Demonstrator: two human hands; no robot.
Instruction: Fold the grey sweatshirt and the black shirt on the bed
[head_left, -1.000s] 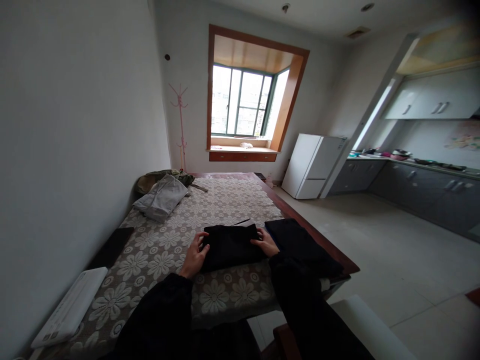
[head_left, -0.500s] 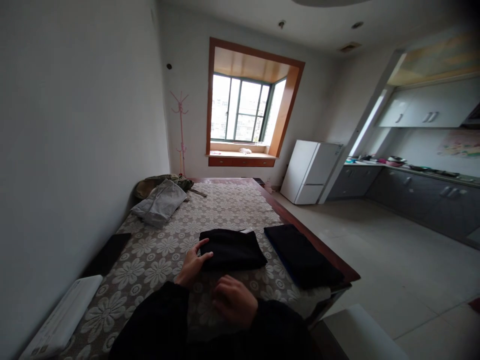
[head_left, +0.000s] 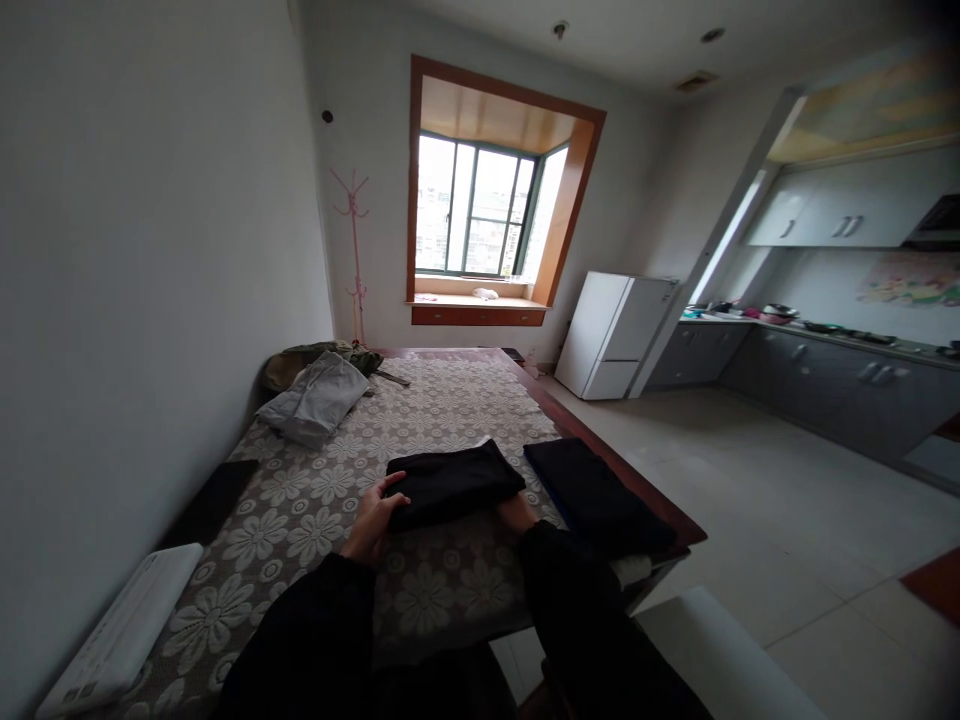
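Black folded garment [head_left: 454, 482], gripped at both ends

- A plain white wall [head_left: 150, 250] runs along the left.
- At the far end, a wood-framed bay window [head_left: 480, 210] lets in daylight; a pink coat stand [head_left: 352, 250] stands left of it.
- A white fridge [head_left: 615, 335] leans against the far right wall, beside grey kitchen cabinets [head_left: 840, 385].
- The floor [head_left: 750, 500] has pale tiles.
- A floral lace cloth [head_left: 442, 400] covers the table.
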